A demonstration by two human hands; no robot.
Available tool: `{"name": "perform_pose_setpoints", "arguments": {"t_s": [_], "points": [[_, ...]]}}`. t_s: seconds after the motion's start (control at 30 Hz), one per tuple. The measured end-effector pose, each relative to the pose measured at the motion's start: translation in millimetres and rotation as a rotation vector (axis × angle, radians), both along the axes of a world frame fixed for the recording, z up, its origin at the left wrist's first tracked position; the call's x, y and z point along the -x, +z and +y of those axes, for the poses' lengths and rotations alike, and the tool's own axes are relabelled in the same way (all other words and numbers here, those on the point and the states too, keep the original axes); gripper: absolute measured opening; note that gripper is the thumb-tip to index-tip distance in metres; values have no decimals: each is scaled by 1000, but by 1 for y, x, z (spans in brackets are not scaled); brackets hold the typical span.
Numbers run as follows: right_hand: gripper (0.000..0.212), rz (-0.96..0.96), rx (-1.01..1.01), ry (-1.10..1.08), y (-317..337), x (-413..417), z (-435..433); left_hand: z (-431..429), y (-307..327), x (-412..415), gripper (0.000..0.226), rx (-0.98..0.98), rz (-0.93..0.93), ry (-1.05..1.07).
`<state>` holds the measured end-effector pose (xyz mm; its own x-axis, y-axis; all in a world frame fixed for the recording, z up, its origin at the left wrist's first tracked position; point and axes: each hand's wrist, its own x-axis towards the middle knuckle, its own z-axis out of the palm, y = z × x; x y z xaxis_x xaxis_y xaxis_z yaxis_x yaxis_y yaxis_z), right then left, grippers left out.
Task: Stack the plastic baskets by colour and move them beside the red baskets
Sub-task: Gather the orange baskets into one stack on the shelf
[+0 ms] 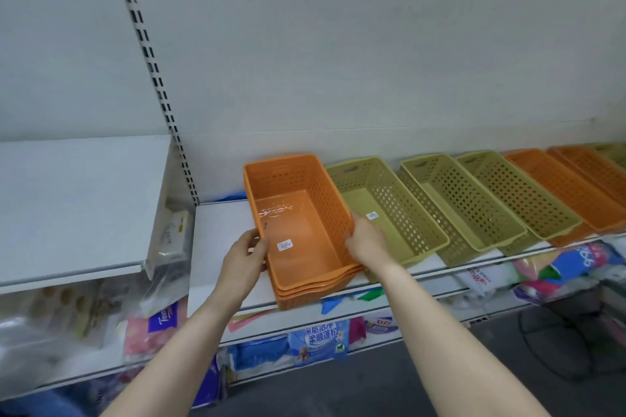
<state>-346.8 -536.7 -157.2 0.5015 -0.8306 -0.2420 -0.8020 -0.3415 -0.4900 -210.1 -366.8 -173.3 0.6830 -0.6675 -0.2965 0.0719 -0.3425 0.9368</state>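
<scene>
A stack of three nested orange baskets (298, 223) sits on the white shelf (220, 247), a price sticker on the top one's floor. My left hand (244, 259) grips the stack's left rim and my right hand (367, 242) grips its right rim. To the right stand three green baskets in a row: the nearest green basket (382, 203) with a sticker inside, a second green basket (454, 200) and a third green basket (515, 189). Past them lie more orange baskets (562, 189), and another green basket (614, 152) shows at the far right edge.
A second white shelf (78, 200) sits higher at the left, beside a slotted upright (159, 85). Packaged goods and tissue packs (318, 340) fill the shelves below. The grey back wall rises behind the baskets. Dark floor lies at the lower right.
</scene>
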Motion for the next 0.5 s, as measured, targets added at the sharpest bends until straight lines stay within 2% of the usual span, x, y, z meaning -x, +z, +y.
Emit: {"name": "perform_pose_setpoints", "arguments": {"t_s": [0.13,0.2,0.3,0.4,0.5], "points": [[40,-103,-3,-55,7,13,0,4,7,2,35,71,-186,38],[40,-179,-13,-103,16,22,-8,-2,25,5,39,126,-307,42],[42,-295,11,-168,40,44,-27,-23,61,18,29,233,-436,16],[37,-447,88,-203,72,79,-53,-57,91,39,35,308,-498,-45],[34,-426,245,-247,101,127,-85,-101,108,77,41,328,-520,-124]]}}
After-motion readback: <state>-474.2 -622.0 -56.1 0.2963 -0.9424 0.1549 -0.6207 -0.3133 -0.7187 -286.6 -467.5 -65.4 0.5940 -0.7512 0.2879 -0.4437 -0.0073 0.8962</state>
